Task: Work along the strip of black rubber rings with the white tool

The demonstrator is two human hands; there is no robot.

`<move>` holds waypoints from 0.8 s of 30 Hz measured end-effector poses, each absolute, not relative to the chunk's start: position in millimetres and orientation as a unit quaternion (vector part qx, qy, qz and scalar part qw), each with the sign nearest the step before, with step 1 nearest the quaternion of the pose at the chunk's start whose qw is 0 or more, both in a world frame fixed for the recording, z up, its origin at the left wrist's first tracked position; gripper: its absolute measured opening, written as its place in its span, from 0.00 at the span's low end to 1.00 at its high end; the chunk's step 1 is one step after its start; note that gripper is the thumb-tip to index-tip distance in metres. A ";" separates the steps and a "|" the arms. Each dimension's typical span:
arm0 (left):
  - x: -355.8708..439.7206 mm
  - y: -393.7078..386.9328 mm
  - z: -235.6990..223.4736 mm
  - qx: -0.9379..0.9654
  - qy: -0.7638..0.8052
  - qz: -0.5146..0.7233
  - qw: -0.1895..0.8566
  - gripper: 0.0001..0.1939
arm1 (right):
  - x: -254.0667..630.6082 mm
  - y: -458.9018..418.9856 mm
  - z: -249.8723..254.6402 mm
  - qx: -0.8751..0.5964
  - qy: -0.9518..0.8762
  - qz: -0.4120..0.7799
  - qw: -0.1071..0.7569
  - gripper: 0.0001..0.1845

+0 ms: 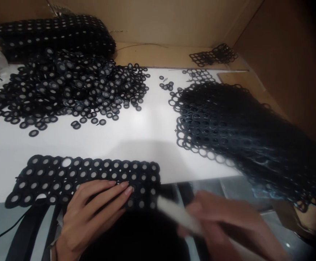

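Observation:
A black sheet of joined rings [73, 174] lies at the near edge of the white surface, most of its rings showing pale round centers. White shows through one ring in its top row and one in its bottom row. My left hand [92, 210] rests on the sheet, fingers stretched out flat and pressing it. At the sheet's right end, my right hand [217, 221] is closed around a white stick-like tool [174, 212]. The tool's tip touches or hovers just over the last rings; motion blur hides which.
A heap of loose black rings with pale centers [73, 87] covers the back left. Behind it sits a stack of filled sheets [57, 34]. Many empty black ring sheets [242, 134] are piled at right. Cardboard walls [174, 21] enclose the back and right.

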State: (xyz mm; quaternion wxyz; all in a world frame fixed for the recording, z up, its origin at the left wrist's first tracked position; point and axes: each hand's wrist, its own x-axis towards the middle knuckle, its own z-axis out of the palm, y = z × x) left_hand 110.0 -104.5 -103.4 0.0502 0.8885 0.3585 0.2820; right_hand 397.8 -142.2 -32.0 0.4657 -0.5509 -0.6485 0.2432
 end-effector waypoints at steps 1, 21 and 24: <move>111.4 -104.1 -102.4 0.889 0.357 0.283 0.051 0.20 | 400.3 -140.0 -33.2 -0.549 -0.646 0.256 0.465 0.11; 135.5 -99.1 -113.9 0.821 0.399 0.407 -0.026 0.16 | 386.7 -106.9 -85.1 -0.374 -0.765 0.281 0.443 0.16; 137.2 -99.5 -113.0 0.811 0.404 0.423 0.000 0.14 | 385.6 -107.6 -80.8 -0.379 -0.761 0.294 0.436 0.18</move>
